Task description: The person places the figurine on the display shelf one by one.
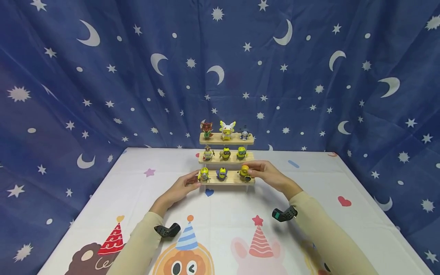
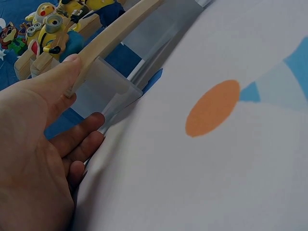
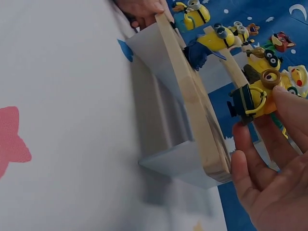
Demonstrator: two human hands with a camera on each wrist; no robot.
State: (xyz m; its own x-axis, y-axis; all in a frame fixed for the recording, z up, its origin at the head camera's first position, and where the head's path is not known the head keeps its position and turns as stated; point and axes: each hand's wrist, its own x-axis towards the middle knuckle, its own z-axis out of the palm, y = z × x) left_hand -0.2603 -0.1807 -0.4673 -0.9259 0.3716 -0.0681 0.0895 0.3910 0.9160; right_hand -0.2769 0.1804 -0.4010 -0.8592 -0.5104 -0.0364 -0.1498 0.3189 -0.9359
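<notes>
A three-tier wooden display shelf (image 1: 227, 183) on clear supports stands at the table's back, carrying small figures on every tier. At the bottom tier's right end, my right hand (image 1: 269, 173) pinches a yellow minion figure (image 3: 257, 100) between thumb and fingers. The figure leans, and its feet look clear of the board in the right wrist view. My left hand (image 2: 43, 130) grips the same tier's left end, thumb on the board and a finger beneath. Beside that thumb is a minion figure (image 1: 204, 174); a blue-clad minion figure (image 1: 221, 174) occupies the middle.
On the middle tier are a crowned figure (image 1: 207, 153) and two minion figures. The top tier holds a fox figure (image 1: 206, 130), a white-hooded figure (image 1: 227, 130) and a small dark-hatted figure (image 1: 245, 133). Behind hangs a blue starry curtain (image 1: 240, 72). A printed white cloth (image 1: 117, 191) covers the table.
</notes>
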